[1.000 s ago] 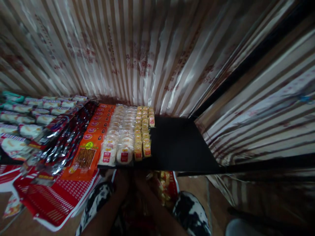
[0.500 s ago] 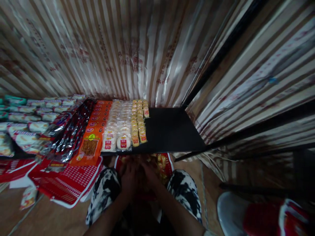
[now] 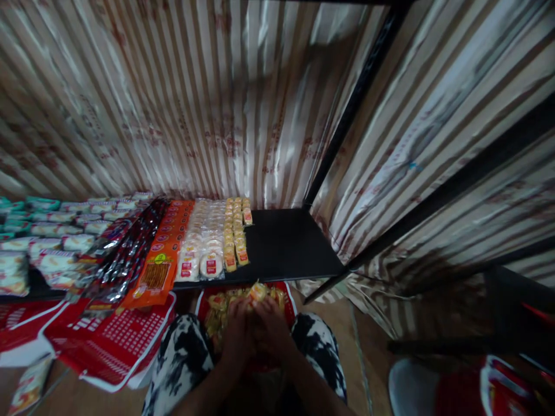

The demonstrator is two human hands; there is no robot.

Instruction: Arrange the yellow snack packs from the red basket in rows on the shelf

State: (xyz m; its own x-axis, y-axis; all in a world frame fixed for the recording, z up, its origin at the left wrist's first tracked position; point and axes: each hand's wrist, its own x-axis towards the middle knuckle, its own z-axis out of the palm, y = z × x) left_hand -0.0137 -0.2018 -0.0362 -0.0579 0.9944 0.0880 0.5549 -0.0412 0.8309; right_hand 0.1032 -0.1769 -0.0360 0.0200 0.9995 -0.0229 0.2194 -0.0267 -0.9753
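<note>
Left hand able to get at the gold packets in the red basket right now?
Likely yes: the left hand is over the red basket, with gold packets beside it and nothing visible in the way.

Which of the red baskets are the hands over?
The red basket between the knees, holding golden packets: the left hand and right hand are both over it. The mesh baskets farther left have no hand over them.

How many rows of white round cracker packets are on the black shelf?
2. The left row runs beside the orange snack packets; the right row runs beside the small yellow packets. Some packets within each row may be hidden.
</note>
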